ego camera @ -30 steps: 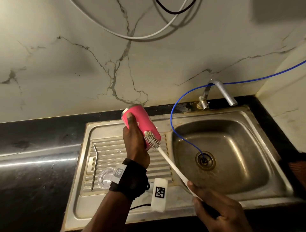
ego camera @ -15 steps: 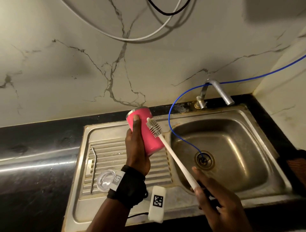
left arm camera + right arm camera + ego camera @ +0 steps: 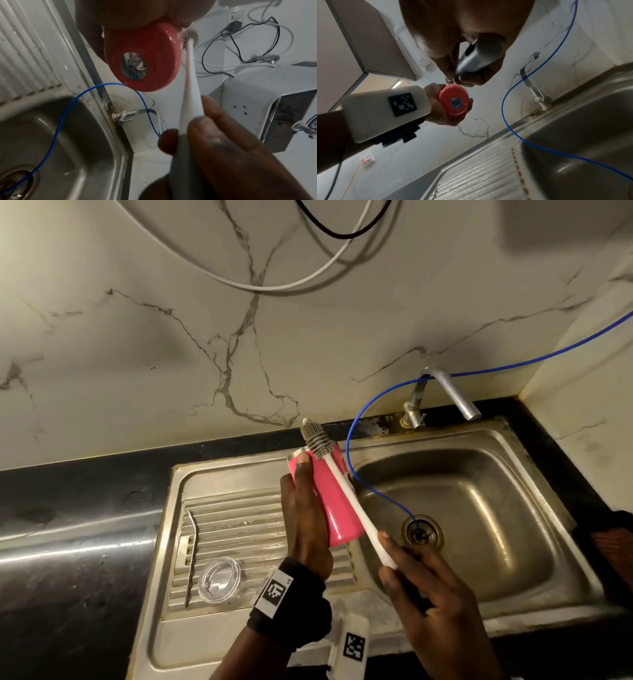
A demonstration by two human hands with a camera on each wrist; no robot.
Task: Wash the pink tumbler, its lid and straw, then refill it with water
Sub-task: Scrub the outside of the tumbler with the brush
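Note:
My left hand [image 3: 305, 508] grips the pink tumbler [image 3: 337, 505] over the drainboard's right edge, mouth tilted up and away, its base [image 3: 142, 63] toward the wrist cameras. My right hand [image 3: 411, 583] holds the grey grip [image 3: 479, 58] of a white bottle brush [image 3: 356, 508]. Its handle lies along the tumbler's right side, and its bristle head [image 3: 315, 440] is at the rim. The clear lid [image 3: 219, 579] and the bent metal straw [image 3: 191, 553] lie on the drainboard.
The steel sink basin [image 3: 496, 542] is to the right, with its tap [image 3: 452, 395] behind it. A blue tube [image 3: 352, 474] loops from the wall down into the drain [image 3: 421, 534]. Black counter [image 3: 68, 542] lies left of the sink.
The brush head has slid up the tumbler's side from mid-body to the rim. My right hand followed it up and forward. The tumbler stayed in my left hand.

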